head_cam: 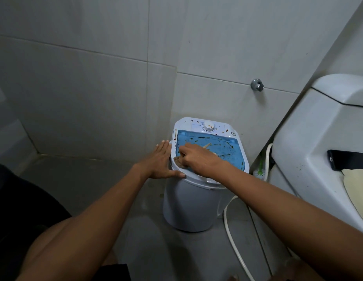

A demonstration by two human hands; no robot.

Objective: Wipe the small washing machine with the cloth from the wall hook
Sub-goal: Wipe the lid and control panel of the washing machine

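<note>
- The small white plastic washing machine with the translucent blue lid [205, 171] stands on the grey floor against the tiled wall, dead ahead of the person at twelve o'clock, both arms reaching out to it.
- The right hand [197, 159] is on the blue lid at its near-left part, fingers curled down over a crumpled tan cloth [179, 161]; only a little of the cloth peeks out at the hand's nine o'clock side, right at the lid's rim.
- The left hand [163, 161] lies flat with straight fingers against the machine's left flank and rim, thumb along the near edge, gripping nothing; I judge it is steadying the tub.
- The key relation: the lid's long axis runs from the near rim at six o'clock away to the white control panel with the round timer dial [208, 126] at twelve o'clock, and the brown streaks and spatters lie mostly beyond and to the right of the cloth, toward one and two o'clock.
- The right hand is the nearer one to that dirt, touching the lid already, so the stroke that suits looks like a push away and rightward along the lid.
- Risk as I read it: the machine looks light, so a hard push could shove it toward the white toilet cistern [326, 122] at three o'clock.
- A pale hose [230, 230] trails on the floor at the machine's five o'clock.
</note>
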